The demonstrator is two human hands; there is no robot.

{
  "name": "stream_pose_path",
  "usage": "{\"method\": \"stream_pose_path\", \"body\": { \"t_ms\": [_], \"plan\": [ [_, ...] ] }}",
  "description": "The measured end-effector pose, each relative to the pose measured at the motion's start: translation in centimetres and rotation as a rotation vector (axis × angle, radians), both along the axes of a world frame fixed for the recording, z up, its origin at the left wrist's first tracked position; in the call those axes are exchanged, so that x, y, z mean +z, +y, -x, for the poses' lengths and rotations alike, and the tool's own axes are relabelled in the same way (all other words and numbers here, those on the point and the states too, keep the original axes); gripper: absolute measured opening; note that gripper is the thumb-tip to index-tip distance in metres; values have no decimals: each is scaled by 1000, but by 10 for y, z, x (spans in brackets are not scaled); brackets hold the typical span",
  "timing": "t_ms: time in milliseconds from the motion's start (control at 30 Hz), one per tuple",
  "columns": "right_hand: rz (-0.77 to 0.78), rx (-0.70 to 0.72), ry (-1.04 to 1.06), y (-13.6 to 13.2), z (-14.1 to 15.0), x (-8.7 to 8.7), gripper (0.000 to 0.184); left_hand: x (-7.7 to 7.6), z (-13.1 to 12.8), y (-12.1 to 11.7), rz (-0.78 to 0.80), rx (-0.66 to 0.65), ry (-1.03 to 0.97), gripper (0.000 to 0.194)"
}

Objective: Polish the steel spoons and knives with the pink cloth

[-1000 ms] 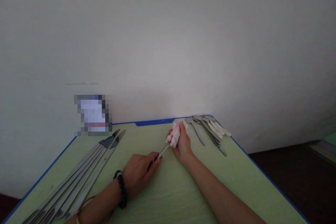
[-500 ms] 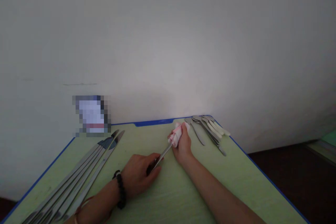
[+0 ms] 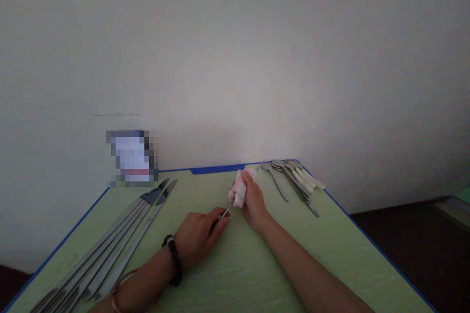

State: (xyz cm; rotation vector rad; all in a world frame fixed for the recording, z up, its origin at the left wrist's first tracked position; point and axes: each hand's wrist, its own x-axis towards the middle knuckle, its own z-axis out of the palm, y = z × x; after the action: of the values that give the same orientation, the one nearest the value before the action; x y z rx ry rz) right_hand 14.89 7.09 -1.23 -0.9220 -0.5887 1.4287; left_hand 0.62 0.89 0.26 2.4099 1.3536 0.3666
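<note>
My left hand (image 3: 198, 232) is closed on the near end of a slim metal piece of cutlery (image 3: 227, 210), held at a slant over the table. Its kind is hard to make out, as fingers and cloth hide most of it. A pink and white cloth (image 3: 240, 189) is wrapped around its farther part, squeezed in my right hand (image 3: 254, 200). Beyond the cloth a thin metal tip sticks out. To the right lie a single metal utensil (image 3: 279, 186) and a stack of metal spoons (image 3: 293, 181).
Several table knives (image 3: 135, 234) lie side by side along the left of the green, blue-edged table (image 3: 235, 274). Cream-handled cutlery (image 3: 306, 181) rests at the far right corner. A blurred upright screen (image 3: 132, 156) stands at the back left, before the wall (image 3: 235, 58).
My right hand and the cloth have slid along the metal piece, nearer my left hand. The far tip now shows past the cloth. The view has shifted slightly.
</note>
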Motion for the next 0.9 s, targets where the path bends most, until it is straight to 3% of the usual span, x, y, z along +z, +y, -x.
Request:
{"method": "stream_pose_path", "body": {
  "t_ms": [233, 433, 567, 733, 900],
  "plan": [
    [6, -85, 93, 0, -4, 9, 29, -7, 1, 2, -96, -76, 181, 50],
    [18, -45, 30, -2, -1, 10, 24, -8, -3, 1, -90, -14, 235, 47],
    [22, -51, 78, -1, -2, 9, 22, -3, -3, -1, -78, -24, 189, 44],
    [2, -92, 142, 1, -5, 8, 25, 1, 1, -2, -23, -149, 28, 37],
    [14, 24, 40, -2, -3, 6, 27, -8, 2, 1, -24, -121, 7, 39]
  ]
}}
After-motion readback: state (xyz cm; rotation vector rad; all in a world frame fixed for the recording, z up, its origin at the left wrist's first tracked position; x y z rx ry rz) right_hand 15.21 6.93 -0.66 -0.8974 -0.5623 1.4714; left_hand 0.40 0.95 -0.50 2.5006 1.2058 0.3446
